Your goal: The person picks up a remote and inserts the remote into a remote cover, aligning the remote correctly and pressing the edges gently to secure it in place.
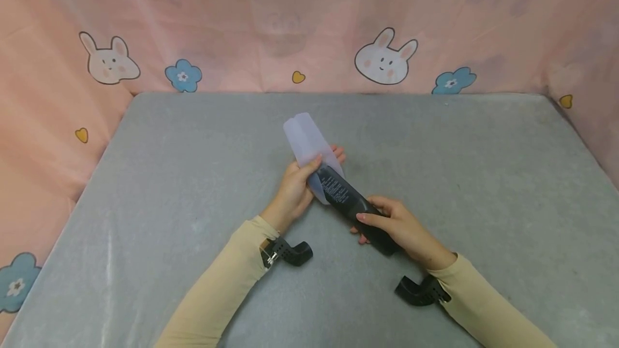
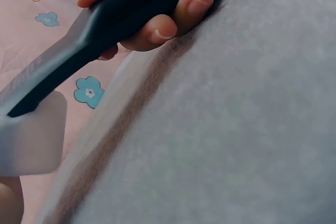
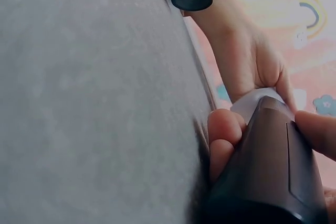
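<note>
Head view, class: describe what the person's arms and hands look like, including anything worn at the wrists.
The left sleeve and right sleeve are long, plain and beige. A black, curved left wrist camera and a similar right wrist camera are worn. The left hand and right hand wear no gloves.

In the head view, centre: one left hand [image 1: 293, 187], one right hand [image 1: 405, 225], one black tool [image 1: 352, 201], one pale piece [image 1: 308, 136]. Lower half: two sleeves [image 1: 223, 282], two wrist cameras [image 1: 296, 254]. Upper half: two rabbits [image 1: 384, 62], three hearts [image 1: 298, 77].
</note>
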Demonstrator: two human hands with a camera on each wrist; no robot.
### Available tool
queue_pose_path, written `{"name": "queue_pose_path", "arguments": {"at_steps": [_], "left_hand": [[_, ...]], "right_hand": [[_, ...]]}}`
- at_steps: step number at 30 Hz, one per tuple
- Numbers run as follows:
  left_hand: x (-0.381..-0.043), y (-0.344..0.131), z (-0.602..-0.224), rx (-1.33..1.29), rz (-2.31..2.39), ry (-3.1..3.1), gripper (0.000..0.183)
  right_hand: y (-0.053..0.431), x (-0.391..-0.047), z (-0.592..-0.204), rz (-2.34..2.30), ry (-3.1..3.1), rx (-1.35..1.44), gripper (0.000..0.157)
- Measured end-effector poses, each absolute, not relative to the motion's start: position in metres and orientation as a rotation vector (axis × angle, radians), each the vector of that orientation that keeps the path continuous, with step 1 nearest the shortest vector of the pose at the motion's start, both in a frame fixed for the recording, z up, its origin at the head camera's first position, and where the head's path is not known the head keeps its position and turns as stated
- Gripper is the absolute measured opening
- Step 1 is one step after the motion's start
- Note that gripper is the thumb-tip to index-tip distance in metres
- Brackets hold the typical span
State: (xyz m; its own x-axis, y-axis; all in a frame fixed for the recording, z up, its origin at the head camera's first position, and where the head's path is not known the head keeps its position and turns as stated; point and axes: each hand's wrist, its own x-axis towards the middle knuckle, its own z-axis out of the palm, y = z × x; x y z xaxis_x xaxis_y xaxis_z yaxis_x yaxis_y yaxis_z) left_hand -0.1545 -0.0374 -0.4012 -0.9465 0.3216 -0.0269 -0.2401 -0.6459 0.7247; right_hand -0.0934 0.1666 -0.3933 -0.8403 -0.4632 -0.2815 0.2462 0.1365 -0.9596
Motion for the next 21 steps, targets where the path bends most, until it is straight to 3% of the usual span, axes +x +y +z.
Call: {"name": "queue_pose_path", "arguments": {"at_steps": [21], "left_hand": [[-0.151, -0.038, -0.398, 0.354, 2.606, 1.100, 0.043]], "right_hand": [[0.155, -0.085, -0.395, -1.939, 1.851, -0.174, 0.028]]}}
